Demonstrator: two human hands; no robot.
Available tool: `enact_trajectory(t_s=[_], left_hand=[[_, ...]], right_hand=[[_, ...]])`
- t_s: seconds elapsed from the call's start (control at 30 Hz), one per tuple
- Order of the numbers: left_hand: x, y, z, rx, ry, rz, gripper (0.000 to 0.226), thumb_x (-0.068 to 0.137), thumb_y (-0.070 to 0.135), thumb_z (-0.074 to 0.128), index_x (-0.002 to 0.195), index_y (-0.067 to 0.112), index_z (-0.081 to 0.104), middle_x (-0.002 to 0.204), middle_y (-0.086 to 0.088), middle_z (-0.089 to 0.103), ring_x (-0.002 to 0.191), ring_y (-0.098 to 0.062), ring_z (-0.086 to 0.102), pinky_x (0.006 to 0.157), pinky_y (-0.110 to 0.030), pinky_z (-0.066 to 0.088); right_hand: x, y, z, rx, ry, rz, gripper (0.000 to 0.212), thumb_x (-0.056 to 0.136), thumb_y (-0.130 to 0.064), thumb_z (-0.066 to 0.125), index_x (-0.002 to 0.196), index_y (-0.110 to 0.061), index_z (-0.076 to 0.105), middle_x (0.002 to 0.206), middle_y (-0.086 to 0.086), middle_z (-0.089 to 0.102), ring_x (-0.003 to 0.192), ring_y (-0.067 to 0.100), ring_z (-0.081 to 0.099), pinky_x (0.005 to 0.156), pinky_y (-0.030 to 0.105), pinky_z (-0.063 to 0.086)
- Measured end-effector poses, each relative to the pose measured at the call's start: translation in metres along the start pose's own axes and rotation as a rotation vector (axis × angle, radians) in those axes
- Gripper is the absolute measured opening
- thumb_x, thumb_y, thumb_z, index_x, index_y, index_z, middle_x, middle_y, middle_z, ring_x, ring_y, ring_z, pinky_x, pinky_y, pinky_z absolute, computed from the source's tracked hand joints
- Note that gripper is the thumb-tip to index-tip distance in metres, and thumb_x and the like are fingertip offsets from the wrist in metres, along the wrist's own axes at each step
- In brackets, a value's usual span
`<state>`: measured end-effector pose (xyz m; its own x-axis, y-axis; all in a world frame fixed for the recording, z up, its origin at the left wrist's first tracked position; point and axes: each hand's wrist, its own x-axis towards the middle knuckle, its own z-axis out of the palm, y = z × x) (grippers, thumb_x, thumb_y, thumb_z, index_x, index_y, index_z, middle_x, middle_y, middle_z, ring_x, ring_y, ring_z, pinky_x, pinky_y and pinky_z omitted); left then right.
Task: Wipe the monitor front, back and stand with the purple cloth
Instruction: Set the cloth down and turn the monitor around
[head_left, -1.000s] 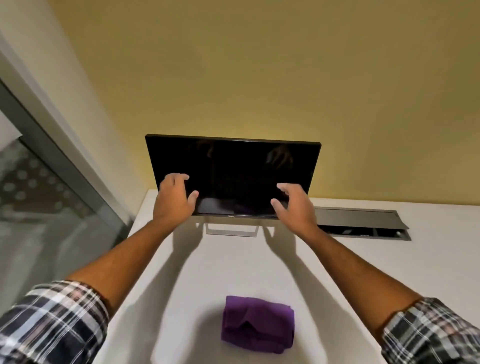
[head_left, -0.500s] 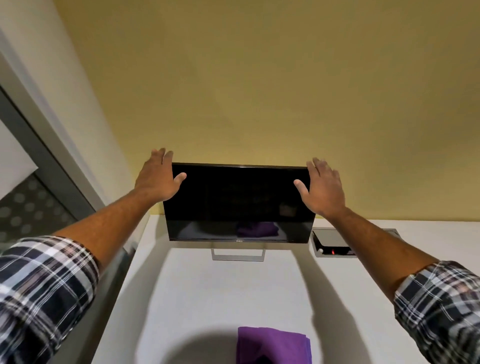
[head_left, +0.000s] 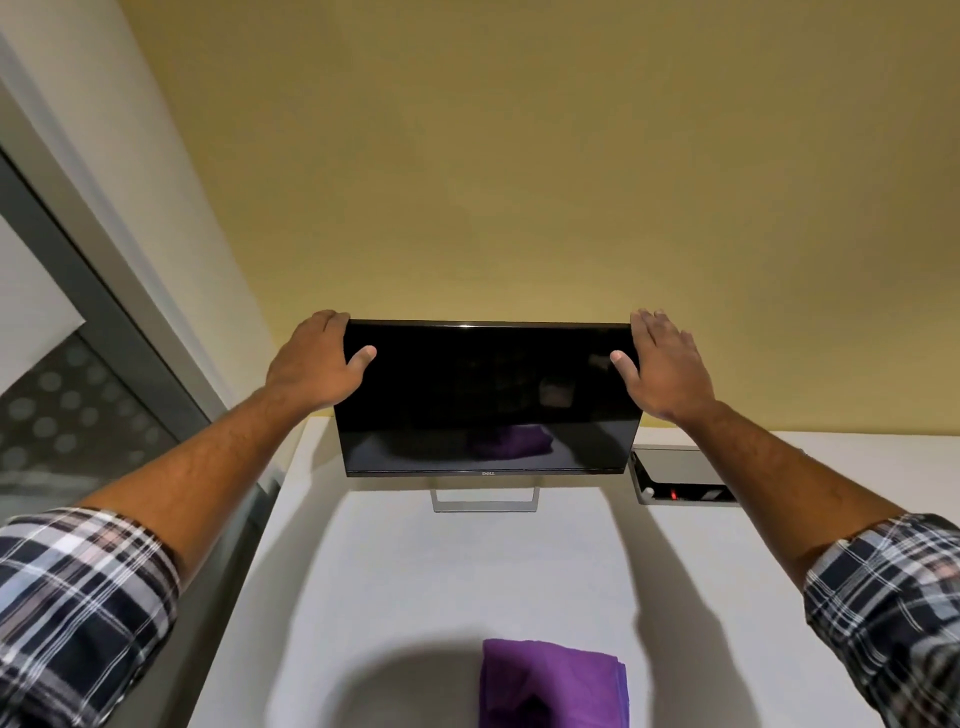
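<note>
A black monitor (head_left: 488, 400) with a dark screen stands on a silver stand (head_left: 484, 501) at the back of the white desk (head_left: 415, 597), facing me. My left hand (head_left: 314, 364) grips its upper left corner, thumb on the screen and fingers behind. My right hand (head_left: 665, 366) grips the upper right corner the same way. A folded purple cloth (head_left: 553, 686) lies on the desk near the front edge, apart from both hands. Its reflection shows low in the screen.
A yellow wall rises right behind the monitor. An open grey cable box (head_left: 680, 475) with a red light is set into the desk just right of the monitor. A glass partition with a grey frame (head_left: 93, 332) runs along the left side.
Both hands rose from the monitor's lower edge to its upper corners and closed on them. The screen has tilted more upright. My view has shifted, so the cloth sits lower in the frame.
</note>
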<state>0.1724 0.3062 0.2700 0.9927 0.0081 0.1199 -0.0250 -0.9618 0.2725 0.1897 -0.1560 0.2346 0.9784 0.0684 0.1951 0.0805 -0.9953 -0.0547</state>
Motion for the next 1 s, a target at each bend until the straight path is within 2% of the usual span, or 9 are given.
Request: enact_trajectory(t_s=[0.13, 0.3, 0.47, 0.8, 1.0], left_hand=[[-0.016, 0.0, -0.001, 0.02, 0.011, -0.008, 0.069, 0.098, 0.051, 0.049, 0.151, 0.01, 0.035, 0.156, -0.011, 0.036, 0.143, -0.031, 0.033, 0.111, -0.048, 0.039], [-0.04, 0.005, 0.001, 0.048, 0.051, -0.01, 0.067, 0.098, 0.05, 0.05, 0.15, 0.009, 0.037, 0.153, -0.012, 0.039, 0.141, -0.031, 0.035, 0.109, -0.048, 0.041], [-0.054, 0.005, 0.003, 0.072, 0.039, -0.001, 0.071, 0.1, 0.046, 0.049, 0.155, 0.007, 0.026, 0.161, -0.012, 0.029, 0.149, -0.028, 0.025, 0.116, -0.046, 0.034], [-0.041, 0.005, 0.002, 0.058, -0.017, 0.031, 0.071, 0.101, 0.033, 0.049, 0.159, 0.009, 0.015, 0.167, -0.009, 0.016, 0.155, -0.027, 0.01, 0.121, -0.046, 0.024], [-0.037, 0.011, 0.0, 0.006, -0.002, 0.074, 0.069, 0.096, 0.025, 0.056, 0.155, 0.006, 0.027, 0.161, -0.011, 0.027, 0.148, -0.029, 0.024, 0.115, -0.046, 0.035]], right_hand=[[0.006, -0.001, -0.004, 0.012, -0.031, -0.006, 0.07, 0.109, -0.048, 0.032, 0.165, -0.009, 0.017, 0.172, 0.011, 0.02, 0.16, 0.028, 0.01, 0.128, 0.05, 0.011], [0.01, 0.002, -0.005, 0.023, -0.039, -0.032, 0.068, 0.11, -0.045, 0.036, 0.164, -0.008, 0.02, 0.17, 0.013, 0.024, 0.159, 0.03, 0.013, 0.128, 0.052, 0.015], [0.005, 0.005, -0.008, 0.018, 0.002, -0.063, 0.064, 0.108, -0.041, 0.041, 0.159, -0.004, 0.031, 0.159, 0.018, 0.04, 0.15, 0.035, 0.031, 0.123, 0.056, 0.027], [-0.035, 0.008, -0.017, -0.003, 0.045, -0.038, 0.065, 0.107, -0.044, 0.035, 0.155, -0.001, 0.038, 0.15, 0.02, 0.049, 0.141, 0.038, 0.041, 0.118, 0.054, 0.033], [-0.069, 0.012, -0.015, -0.012, 0.054, -0.003, 0.063, 0.108, -0.039, 0.042, 0.159, -0.003, 0.033, 0.156, 0.018, 0.042, 0.147, 0.035, 0.034, 0.12, 0.053, 0.031]])
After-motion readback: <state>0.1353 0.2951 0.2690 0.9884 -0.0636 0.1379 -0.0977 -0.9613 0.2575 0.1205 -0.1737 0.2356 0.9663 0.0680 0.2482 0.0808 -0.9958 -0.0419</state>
